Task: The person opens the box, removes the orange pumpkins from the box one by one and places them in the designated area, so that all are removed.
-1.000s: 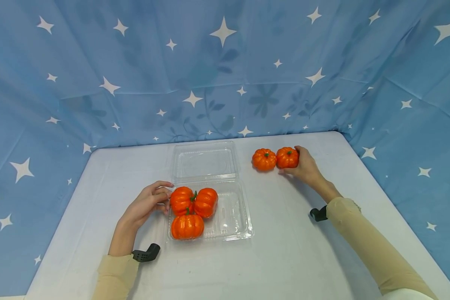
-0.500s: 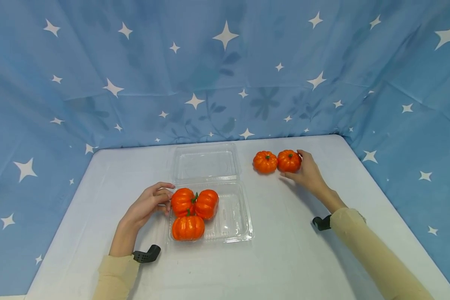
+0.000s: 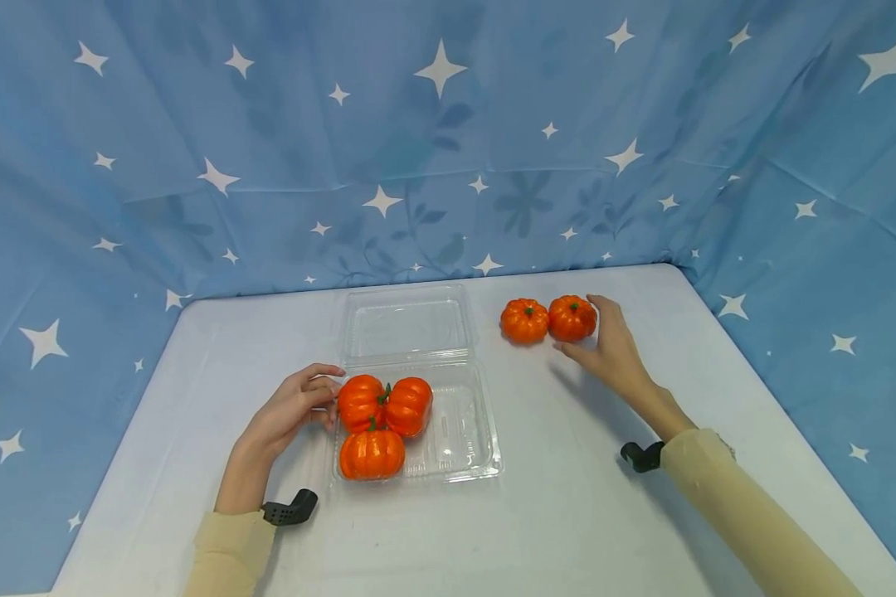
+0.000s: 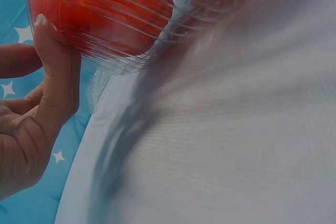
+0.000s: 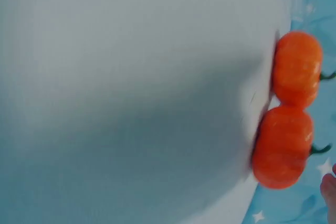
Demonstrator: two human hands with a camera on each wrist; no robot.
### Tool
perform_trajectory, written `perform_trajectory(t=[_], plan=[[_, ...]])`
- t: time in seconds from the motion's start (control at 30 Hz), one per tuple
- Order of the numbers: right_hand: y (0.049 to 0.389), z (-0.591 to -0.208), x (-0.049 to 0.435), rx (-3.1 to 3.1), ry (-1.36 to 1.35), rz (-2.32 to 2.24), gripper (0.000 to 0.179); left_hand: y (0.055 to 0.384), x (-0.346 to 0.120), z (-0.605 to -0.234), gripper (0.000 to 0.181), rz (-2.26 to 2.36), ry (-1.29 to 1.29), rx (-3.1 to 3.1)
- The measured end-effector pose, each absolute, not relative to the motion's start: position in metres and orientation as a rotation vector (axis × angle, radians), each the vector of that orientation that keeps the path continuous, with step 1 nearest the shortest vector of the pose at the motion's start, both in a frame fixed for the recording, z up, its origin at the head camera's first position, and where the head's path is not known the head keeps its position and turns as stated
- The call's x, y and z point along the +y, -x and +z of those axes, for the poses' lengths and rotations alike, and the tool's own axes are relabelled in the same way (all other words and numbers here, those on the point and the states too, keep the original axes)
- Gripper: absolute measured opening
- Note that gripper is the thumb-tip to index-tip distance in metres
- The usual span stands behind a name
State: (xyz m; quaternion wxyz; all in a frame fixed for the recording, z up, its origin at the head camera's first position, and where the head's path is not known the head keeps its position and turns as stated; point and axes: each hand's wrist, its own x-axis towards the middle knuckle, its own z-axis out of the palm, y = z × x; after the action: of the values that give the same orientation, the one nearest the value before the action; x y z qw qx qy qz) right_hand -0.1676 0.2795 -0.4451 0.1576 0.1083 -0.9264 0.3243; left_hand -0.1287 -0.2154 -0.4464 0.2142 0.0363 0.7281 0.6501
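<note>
In the head view my left hand is beside the left wall of a clear plastic clamshell container, its fingers loosely bent. One fingertip touches the outer side of that wall in the left wrist view. Three orange pumpkins lie together in the container's left half: a back-left one, a back-right one and a front one. My right hand stands around the right side of another pumpkin, thumb and fingers spread, a small gap showing. Another pumpkin touches that one on its left.
The container's hinged lid lies folded back flat behind its base. A white cloth covers the table. Blue curtain with white stars hangs along the far edge and both sides. Black wrist cameras sit near each sleeve.
My right hand has backed slightly away from the right-hand pumpkin, which stays next to its neighbour. The left hand, the container and its pumpkins keep their places; the head view shifts slightly.
</note>
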Motion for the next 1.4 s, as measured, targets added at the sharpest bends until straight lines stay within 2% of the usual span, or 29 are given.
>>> perform_trajectory(t=[0.37, 0.73, 1.4], plan=[[0.145, -0.428, 0.252, -2.535, -0.478, 0.942, 0.079, 0.128, -0.216, -0.446, 0.042, 1.814, -0.110, 2.009], [0.127, -0.409, 0.227, -2.637, -0.437, 1.193, 0.076, 0.128, -0.216, -0.446, 0.041, 1.812, -0.102, 2.011], [0.121, -0.393, 0.187, -2.671, -0.630, 1.526, 0.072, 0.129, -0.216, -0.447, 0.042, 1.810, -0.100, 2.009]])
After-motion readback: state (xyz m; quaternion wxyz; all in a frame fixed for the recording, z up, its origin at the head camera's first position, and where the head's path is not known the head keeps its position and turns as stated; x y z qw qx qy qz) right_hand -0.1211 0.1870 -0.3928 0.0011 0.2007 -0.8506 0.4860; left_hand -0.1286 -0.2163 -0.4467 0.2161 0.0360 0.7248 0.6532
